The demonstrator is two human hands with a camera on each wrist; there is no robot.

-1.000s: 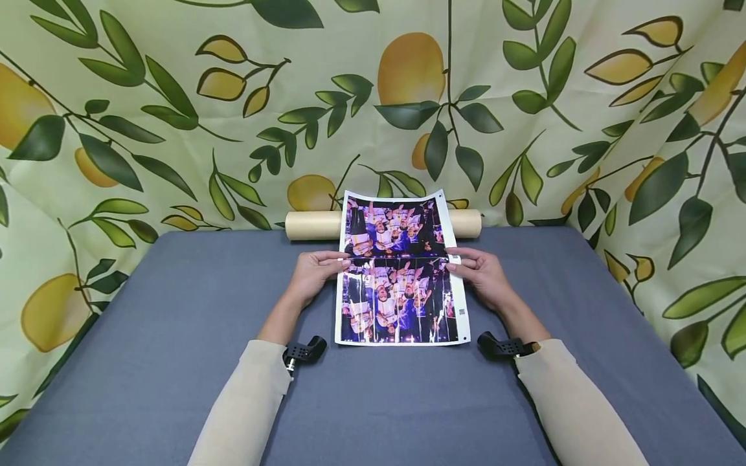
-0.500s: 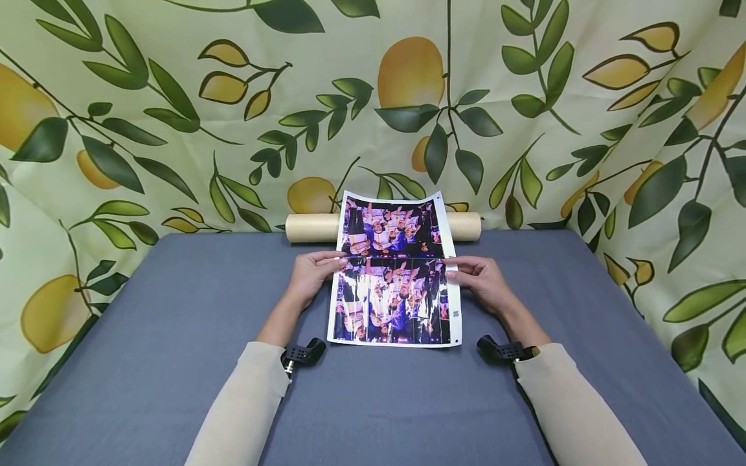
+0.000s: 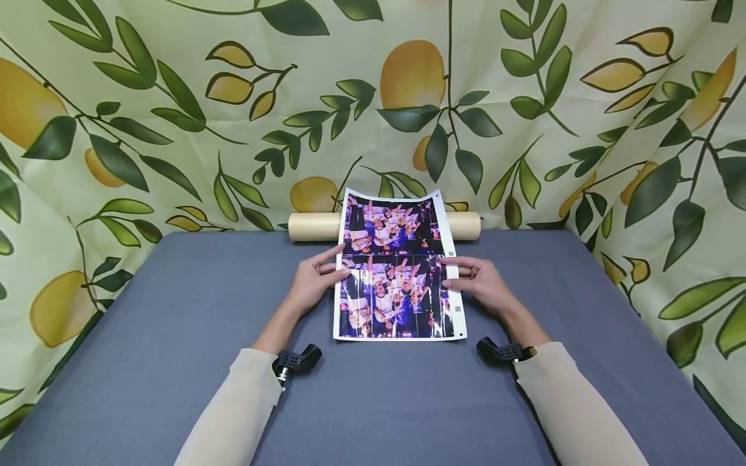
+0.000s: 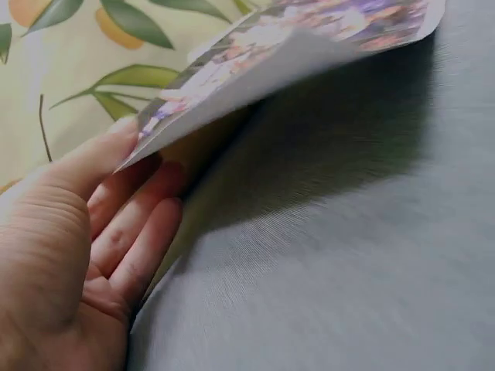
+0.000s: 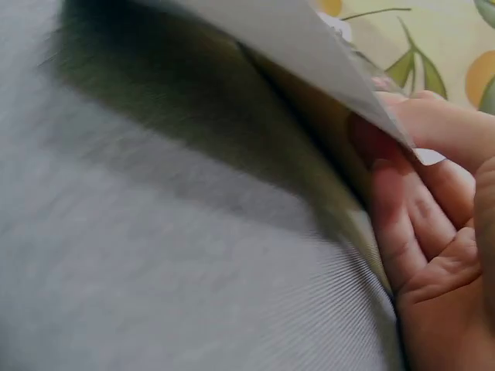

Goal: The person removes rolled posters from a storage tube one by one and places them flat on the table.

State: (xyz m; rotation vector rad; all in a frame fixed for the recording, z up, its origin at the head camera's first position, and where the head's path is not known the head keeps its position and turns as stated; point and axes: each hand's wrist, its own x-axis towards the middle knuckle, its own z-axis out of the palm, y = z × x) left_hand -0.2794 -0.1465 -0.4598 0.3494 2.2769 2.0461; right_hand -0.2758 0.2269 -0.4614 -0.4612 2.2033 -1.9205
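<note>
A glossy photo sheet (image 3: 398, 294) with a white border and two like group pictures, upside down, is held up off the table, its lower end toward me. My left hand (image 3: 311, 279) pinches its left edge, thumb on the printed face and fingers behind; the left wrist view shows this thumb (image 4: 104, 158) on the edge. At the right edge my right hand (image 3: 486, 283) pinches the sheet in the same way, its thumb (image 5: 448, 131) on top in the right wrist view. Both wrist views show the sheet's pale underside (image 5: 278, 46) and a dark shadow below it.
A pale cardboard-coloured roll (image 3: 315, 227) lies along the table's far edge, partly hidden by the sheet's top. Grey-blue cloth covers the table (image 3: 373, 408). Behind it hangs a curtain (image 3: 344, 58) printed with leaves and orange fruit.
The sheet shifts a little left, then back to the right, its lower edge now slightly higher. My left thumb sits lower on the edge, farther from the fingers; my right thumb is slightly lower too.
</note>
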